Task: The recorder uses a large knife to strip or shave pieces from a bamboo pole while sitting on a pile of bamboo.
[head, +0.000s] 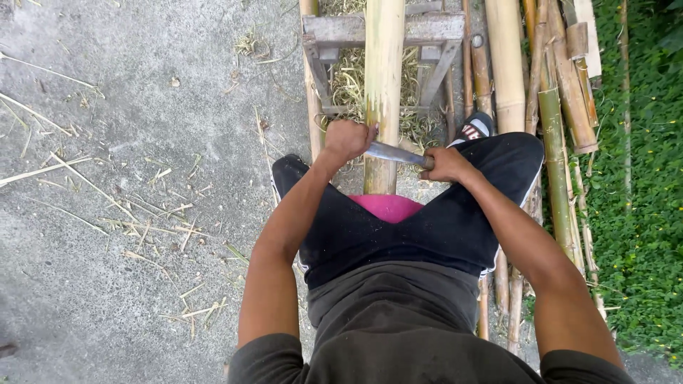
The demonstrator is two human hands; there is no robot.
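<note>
Bare concrete floor [107, 213], strewn with dry shavings [156, 227], fills the left of the view, while grass [640, 178] runs along the right edge beyond a pile of bamboo poles [555, 121] lying side by side. At the centre a thick pale pole [384, 78] runs away from the person, resting on a grey metal stand [356, 32] at its far end and passing between the knees, over something pink [388, 208] at the lap. A blade [391, 152] lies crosswise on this pole: the left hand [346, 140] is clenched in a fist about one end, the right hand [445, 165] is closed around the other end, and both press it onto the bamboo. The pole looks stiff, hard and fairly heavy for its length, with a smooth rounded skin that would likely let a blade or palm slip sideways; it seems best held from both sides, low and near the body, where the legs steady it. The blade's edge is the hazard here, close to both thighs. Open room lies mostly to the left over the concrete; to the right the stacked poles and a shoe [475, 128] crowd the working line, and ahead the stand's braces hem in the pole.
</note>
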